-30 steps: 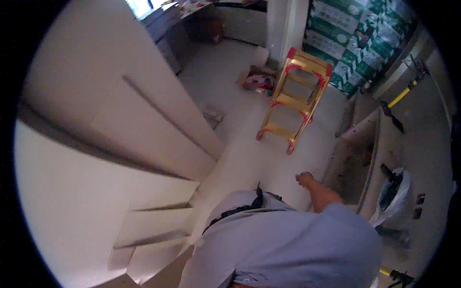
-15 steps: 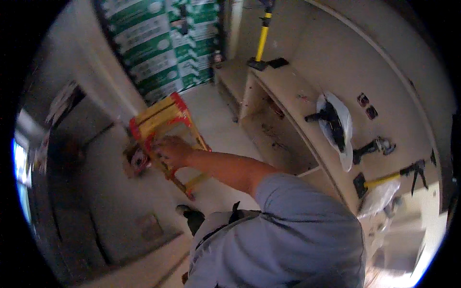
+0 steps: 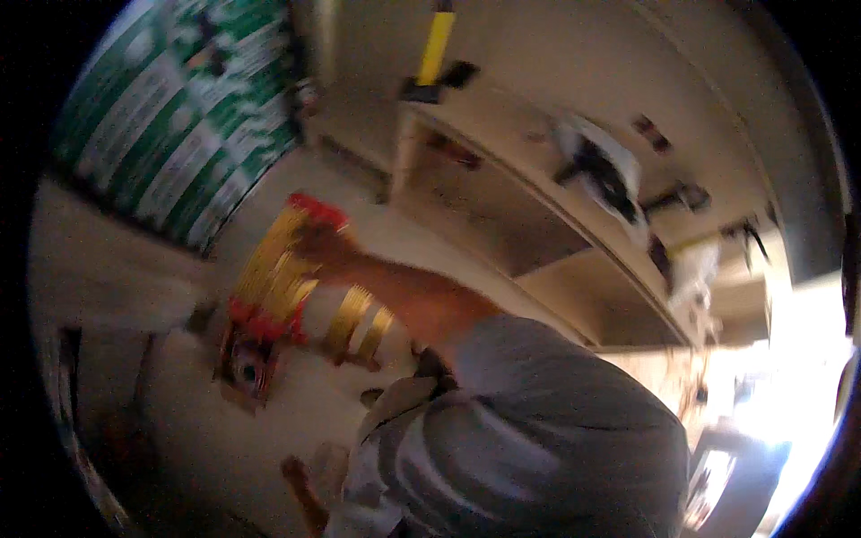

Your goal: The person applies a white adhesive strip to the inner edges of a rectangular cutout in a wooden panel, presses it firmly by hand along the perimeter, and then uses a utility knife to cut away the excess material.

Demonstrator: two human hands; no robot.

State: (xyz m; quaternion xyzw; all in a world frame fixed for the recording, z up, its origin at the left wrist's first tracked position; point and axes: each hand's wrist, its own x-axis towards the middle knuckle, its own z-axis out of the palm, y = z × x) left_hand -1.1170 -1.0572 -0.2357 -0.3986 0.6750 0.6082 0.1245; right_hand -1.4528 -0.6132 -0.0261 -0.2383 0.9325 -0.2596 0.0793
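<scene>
Reaching forward, my right hand (image 3: pixel 318 242) is closed on the upper part of the yellow stepladder with red fittings (image 3: pixel 269 269); both are smeared by motion. My left hand (image 3: pixel 292 468) hangs low near the bottom of the picture, below an open cardboard box (image 3: pixel 247 368) on the floor, its fingers too blurred to read. The box lies beside the stepladder and holds something round and indistinct. My grey-clothed body fills the lower middle.
Wooden cabinet units (image 3: pixel 502 233) run along the right, with a white bag holding a dark tool (image 3: pixel 596 170) and a yellow bar tool (image 3: pixel 435 45) on top. A green-and-white covered door (image 3: pixel 170 125) stands at upper left. Bright light enters at far right.
My right hand moved from beside me onto the stepladder and stayed on it. The view has swung right toward the cabinet, and the stepladder now appears more side-on. My left hand has come into view.
</scene>
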